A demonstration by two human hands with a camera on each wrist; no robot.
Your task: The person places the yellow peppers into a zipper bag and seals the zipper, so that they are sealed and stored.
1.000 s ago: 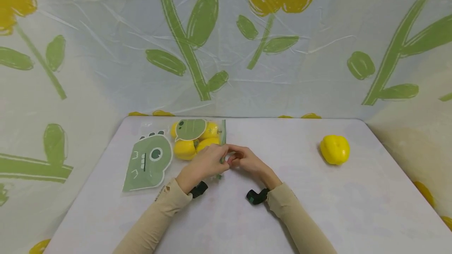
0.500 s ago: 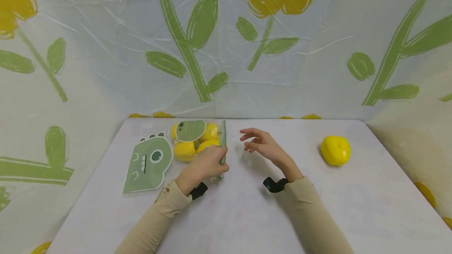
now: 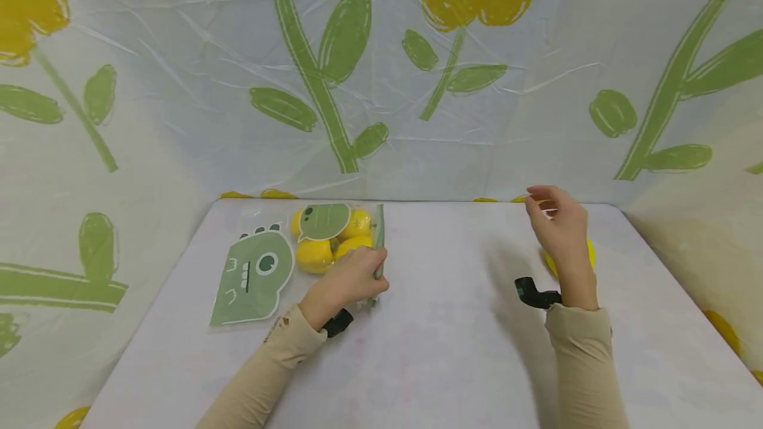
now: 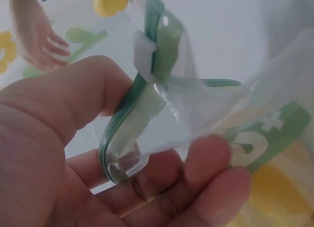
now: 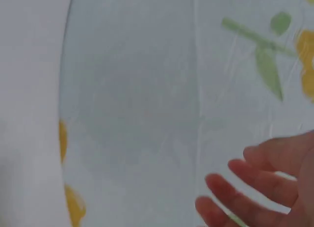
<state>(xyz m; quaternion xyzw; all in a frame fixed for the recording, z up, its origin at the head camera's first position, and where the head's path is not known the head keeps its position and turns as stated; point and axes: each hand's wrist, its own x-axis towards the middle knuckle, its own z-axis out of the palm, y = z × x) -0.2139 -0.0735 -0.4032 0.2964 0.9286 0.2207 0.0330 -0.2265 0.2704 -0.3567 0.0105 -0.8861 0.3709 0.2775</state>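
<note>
A clear zip bag [image 3: 253,277] printed with a green monster lies at the left of the table, several yellow bell peppers [image 3: 314,255] inside it. My left hand [image 3: 350,275] grips the bag's right edge, where the green zip [image 4: 120,116] runs. In the left wrist view the thumb and fingers curl round the gaping mouth, beside a white slider [image 4: 143,56]. On the right, my right hand [image 3: 560,224] is raised, fingers relaxed and holding nothing. It partly covers a loose yellow bell pepper [image 3: 591,253] behind it in the head view.
The white table [image 3: 435,349] has a hanging cloth [image 3: 381,171] with printed flowers at its back and sides. Black wrist mounts [image 3: 536,293] stick out from both wrists.
My right hand has left the bag's edge and swung right and up, to the loose bell pepper's side. The left hand keeps its grip on the bag in the same spot.
</note>
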